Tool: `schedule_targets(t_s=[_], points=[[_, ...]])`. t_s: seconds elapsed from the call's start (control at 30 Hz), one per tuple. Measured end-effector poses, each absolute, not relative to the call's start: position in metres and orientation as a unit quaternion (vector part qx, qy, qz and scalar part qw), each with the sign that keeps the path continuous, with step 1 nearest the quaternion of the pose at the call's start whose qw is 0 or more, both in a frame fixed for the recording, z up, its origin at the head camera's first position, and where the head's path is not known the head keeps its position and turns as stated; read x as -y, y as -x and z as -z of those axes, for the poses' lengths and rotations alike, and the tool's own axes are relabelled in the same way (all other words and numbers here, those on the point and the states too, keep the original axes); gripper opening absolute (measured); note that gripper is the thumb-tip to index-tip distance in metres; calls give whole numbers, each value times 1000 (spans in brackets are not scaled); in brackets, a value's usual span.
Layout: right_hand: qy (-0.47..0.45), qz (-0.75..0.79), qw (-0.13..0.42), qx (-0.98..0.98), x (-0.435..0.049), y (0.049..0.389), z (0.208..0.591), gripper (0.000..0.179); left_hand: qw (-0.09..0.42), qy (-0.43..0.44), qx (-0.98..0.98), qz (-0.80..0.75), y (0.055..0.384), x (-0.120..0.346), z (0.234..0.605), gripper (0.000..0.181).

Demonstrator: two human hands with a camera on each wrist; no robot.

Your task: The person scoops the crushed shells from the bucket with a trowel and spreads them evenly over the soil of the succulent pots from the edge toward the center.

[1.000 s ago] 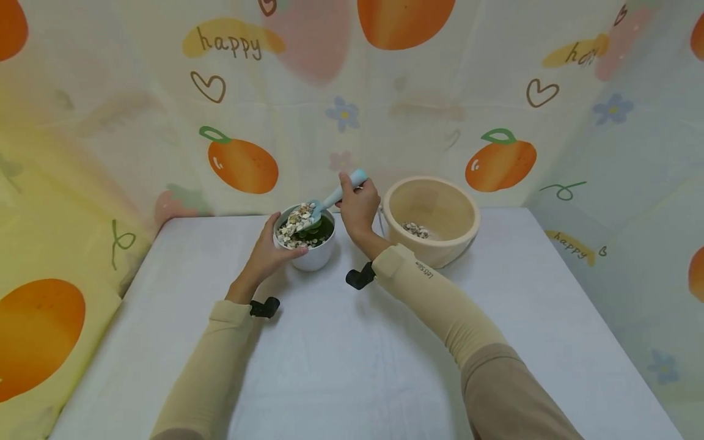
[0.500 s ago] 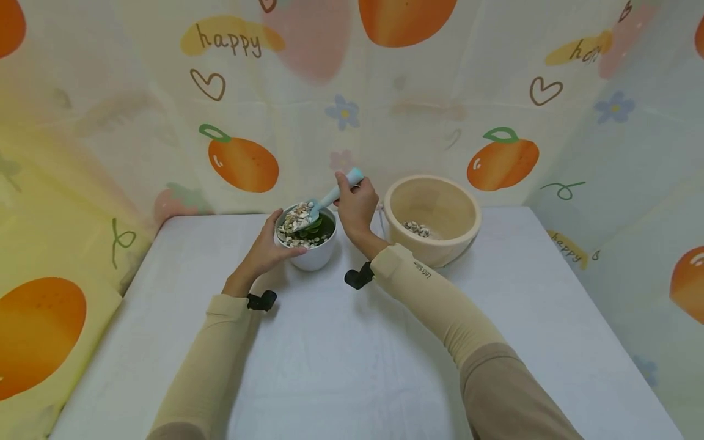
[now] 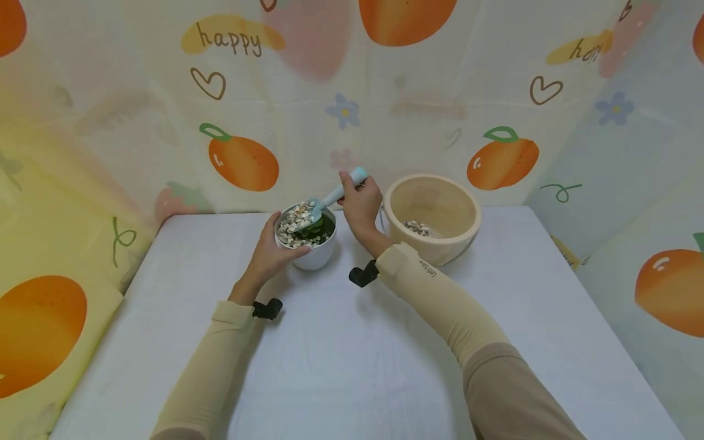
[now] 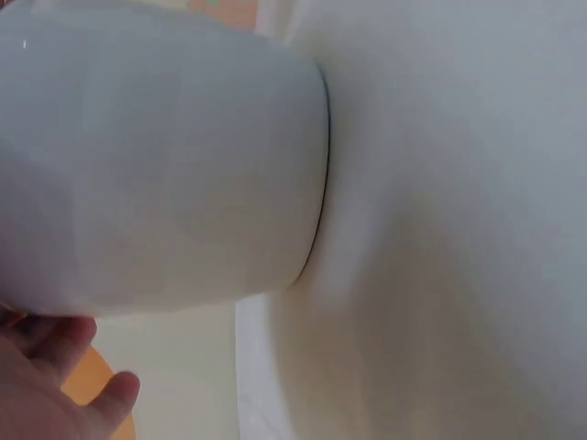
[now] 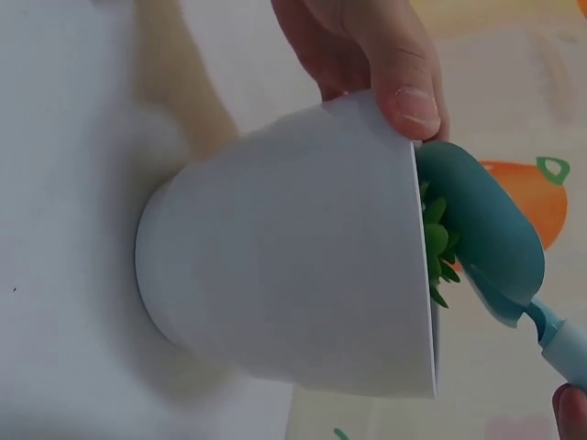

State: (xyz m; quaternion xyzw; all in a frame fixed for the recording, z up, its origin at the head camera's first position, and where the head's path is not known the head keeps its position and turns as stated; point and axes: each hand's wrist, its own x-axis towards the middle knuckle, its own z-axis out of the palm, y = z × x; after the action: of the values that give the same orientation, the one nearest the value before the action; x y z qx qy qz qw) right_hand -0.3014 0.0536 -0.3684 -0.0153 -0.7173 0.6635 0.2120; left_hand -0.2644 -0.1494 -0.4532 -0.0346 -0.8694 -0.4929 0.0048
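A white flowerpot [image 3: 315, 259] stands on the table with a green succulent [image 3: 313, 231] in it. My left hand [image 3: 268, 253] grips the pot from the left, its thumb along the near rim. In the right wrist view, that thumb [image 5: 408, 78] presses at the rim. My right hand [image 3: 361, 208] holds a light-blue trowel [image 3: 334, 197] by its handle, tilted down to the left. The trowel's blade [image 5: 495, 234] lies over the pot's mouth, beside the green leaves. Pale pebbles [image 3: 299, 215] are heaped on the blade, and more lie inside the pot around the plant.
Right of the white pot stands a large cream basin [image 3: 467, 235], with a small pile of pebbles [image 3: 416, 228] at its bottom. A white cloth covers the table [image 3: 330, 366]. Behind it hangs a printed curtain [image 3: 385, 122] with oranges and hearts.
The trowel and right hand shift slightly left, then back right, with the blade staying over the pot. The left hand keeps its grip on the flowerpot.
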Motion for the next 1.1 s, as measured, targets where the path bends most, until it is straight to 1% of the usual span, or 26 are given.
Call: schedule_targets(t_s=[0.13,0.3,0.53,0.67,0.8,1.0,1.1], points=[[20,-666,192,721,-56,302,368,34,1,26,875,483,261,150,453,118],[26,-686,160,709,-57,302,367,32,-17,38,881,471,262,158,447,115],[36,-704,158,692,-57,301,365,32,-54,52,883,463,269,161,441,118],[35,-696,168,697,-57,300,366,30,-47,41,876,478,267,157,447,118],[25,-688,190,701,-58,298,367,30,-28,28,874,484,262,150,451,118],[-8,-666,211,715,-53,294,367,31,2,28,879,477,255,144,449,117],[-23,-660,213,720,-50,292,366,31,6,29,884,466,253,144,446,116]])
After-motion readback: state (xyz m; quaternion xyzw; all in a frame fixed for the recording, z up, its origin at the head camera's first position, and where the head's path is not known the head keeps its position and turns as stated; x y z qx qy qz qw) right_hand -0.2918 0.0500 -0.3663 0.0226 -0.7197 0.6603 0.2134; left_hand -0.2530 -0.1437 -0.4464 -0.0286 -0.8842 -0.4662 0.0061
